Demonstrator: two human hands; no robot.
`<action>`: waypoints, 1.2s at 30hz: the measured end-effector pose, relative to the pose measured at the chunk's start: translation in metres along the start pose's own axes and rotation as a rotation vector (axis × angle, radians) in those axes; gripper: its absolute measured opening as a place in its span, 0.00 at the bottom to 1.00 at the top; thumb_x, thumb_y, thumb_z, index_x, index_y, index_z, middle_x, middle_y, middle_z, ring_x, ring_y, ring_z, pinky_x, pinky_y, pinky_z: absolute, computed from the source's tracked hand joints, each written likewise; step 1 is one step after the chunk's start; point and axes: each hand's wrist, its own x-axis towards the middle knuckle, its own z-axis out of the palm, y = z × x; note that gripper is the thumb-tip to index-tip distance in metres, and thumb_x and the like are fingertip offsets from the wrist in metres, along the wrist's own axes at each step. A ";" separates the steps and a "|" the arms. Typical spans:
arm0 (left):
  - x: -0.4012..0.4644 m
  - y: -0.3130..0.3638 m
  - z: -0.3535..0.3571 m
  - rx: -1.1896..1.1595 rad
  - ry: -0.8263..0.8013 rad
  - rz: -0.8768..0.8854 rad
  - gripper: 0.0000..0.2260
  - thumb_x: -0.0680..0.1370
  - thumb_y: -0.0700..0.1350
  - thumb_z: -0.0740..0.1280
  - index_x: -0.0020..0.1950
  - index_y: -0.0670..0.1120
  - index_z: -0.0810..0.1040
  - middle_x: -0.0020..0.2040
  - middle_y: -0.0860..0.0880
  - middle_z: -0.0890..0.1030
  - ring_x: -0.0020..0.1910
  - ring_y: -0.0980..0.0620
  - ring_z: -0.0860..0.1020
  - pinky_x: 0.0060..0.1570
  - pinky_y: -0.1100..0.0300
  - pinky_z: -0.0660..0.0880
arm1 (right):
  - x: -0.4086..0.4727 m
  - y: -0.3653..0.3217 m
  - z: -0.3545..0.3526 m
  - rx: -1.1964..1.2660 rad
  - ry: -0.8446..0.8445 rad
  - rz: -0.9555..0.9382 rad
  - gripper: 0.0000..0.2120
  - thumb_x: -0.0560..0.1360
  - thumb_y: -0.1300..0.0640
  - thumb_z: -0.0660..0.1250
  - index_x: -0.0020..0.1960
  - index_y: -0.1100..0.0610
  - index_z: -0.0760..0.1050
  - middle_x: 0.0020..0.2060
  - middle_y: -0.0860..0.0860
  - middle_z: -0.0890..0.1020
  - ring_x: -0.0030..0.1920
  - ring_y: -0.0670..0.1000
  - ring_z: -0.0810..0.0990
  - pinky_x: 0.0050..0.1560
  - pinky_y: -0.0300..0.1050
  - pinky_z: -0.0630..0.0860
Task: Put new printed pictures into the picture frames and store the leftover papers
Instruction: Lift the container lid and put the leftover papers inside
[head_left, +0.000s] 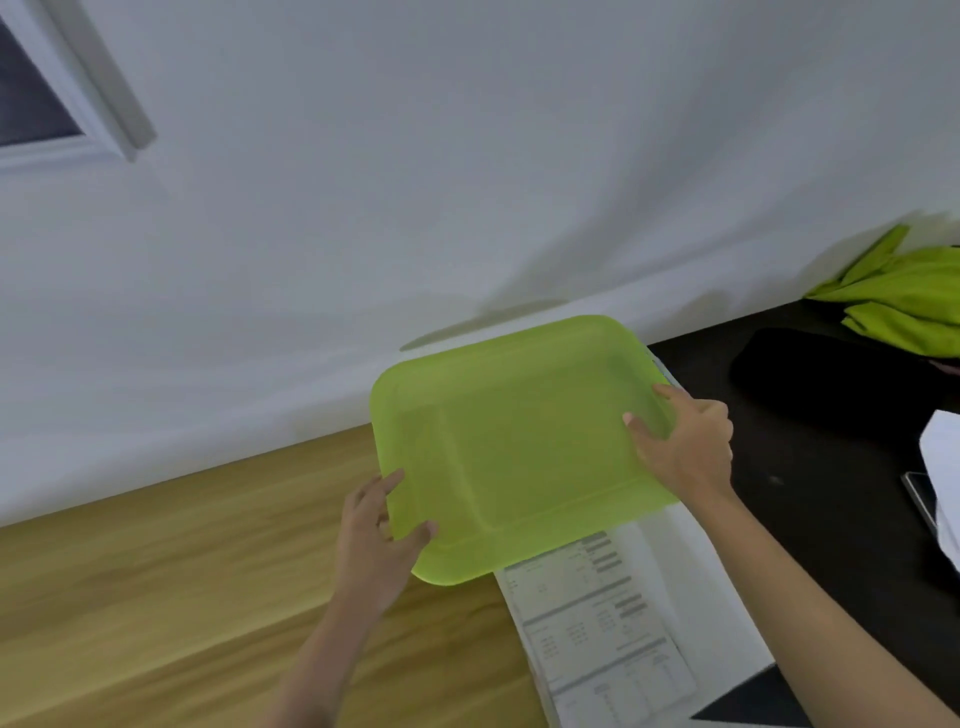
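Right now my left hand (375, 525) and right hand (680, 441) grip opposite edges of the green lid (514, 447), held over the box of papers (597, 618). It looks light, slightly flexible and smooth; edge grips suit it.

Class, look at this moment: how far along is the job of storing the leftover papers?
Done: printed papers already lie in a white container. In hand: the left hand and right hand hold a green lid by opposite edges, above the container. Left: seating the lid. No picture frames are in view, so that part cannot be judged.
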 end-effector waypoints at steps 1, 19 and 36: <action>-0.002 -0.008 -0.013 0.008 0.005 -0.003 0.30 0.66 0.38 0.76 0.67 0.47 0.72 0.64 0.45 0.69 0.58 0.49 0.71 0.59 0.58 0.69 | -0.012 -0.009 0.004 0.000 0.001 -0.020 0.27 0.71 0.46 0.70 0.68 0.51 0.70 0.57 0.62 0.70 0.60 0.63 0.68 0.59 0.57 0.69; -0.030 -0.179 -0.257 0.337 -0.029 -0.223 0.29 0.70 0.41 0.73 0.69 0.51 0.69 0.72 0.42 0.62 0.69 0.42 0.66 0.66 0.50 0.65 | -0.225 -0.163 0.173 -0.001 -0.364 -0.052 0.26 0.73 0.46 0.67 0.69 0.47 0.67 0.64 0.62 0.65 0.67 0.61 0.60 0.67 0.54 0.61; 0.003 -0.219 -0.258 0.377 -0.019 -0.297 0.28 0.70 0.43 0.73 0.69 0.53 0.69 0.71 0.43 0.63 0.70 0.39 0.59 0.69 0.48 0.60 | -0.220 -0.160 0.238 0.001 -0.402 -0.029 0.26 0.73 0.46 0.68 0.69 0.48 0.68 0.63 0.59 0.64 0.67 0.59 0.61 0.67 0.53 0.65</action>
